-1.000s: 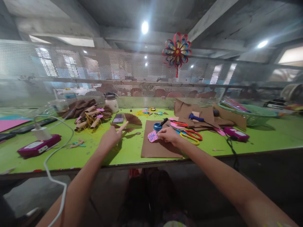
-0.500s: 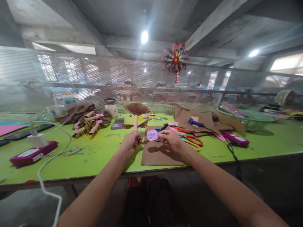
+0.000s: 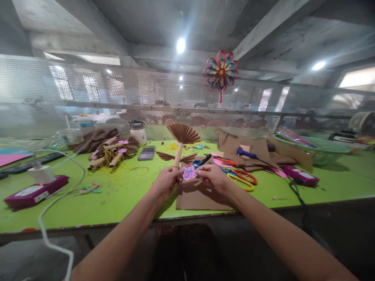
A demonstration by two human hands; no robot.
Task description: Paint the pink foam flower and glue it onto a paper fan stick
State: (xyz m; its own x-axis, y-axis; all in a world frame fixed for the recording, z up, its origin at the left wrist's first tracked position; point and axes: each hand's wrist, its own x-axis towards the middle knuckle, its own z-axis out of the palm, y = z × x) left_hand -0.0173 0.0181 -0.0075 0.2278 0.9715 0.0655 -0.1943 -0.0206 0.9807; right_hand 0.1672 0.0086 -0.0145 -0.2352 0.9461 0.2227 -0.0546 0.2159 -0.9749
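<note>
Upright in my left hand (image 3: 167, 182) is a brown paper tube (image 3: 177, 157), fingers wrapped round its lower part. A pleated brown paper fan (image 3: 184, 133) spreads from its top, and pleated paper wings (image 3: 165, 156) show on both sides of it. My right hand (image 3: 212, 176) pinches a pink paper flower (image 3: 189, 172) with blue petal markings. The flower is close beside the tube, near the left fingertips; whether they touch it I cannot tell. Below both hands lies a brown paper sheet (image 3: 202, 199).
Right of my hands lie red- and yellow-handled scissors (image 3: 244, 177), a blue glue gun (image 3: 246, 153) and brown paper. A green basket (image 3: 325, 156) stands farther right. Several paper tubes (image 3: 101, 163) pile up at left, near a purple power strip (image 3: 36, 191) with a white cable.
The tube with its fan has shifted right and now leans slightly right. The flower has come closer to my left hand and the tube. The view has shifted slightly.
</note>
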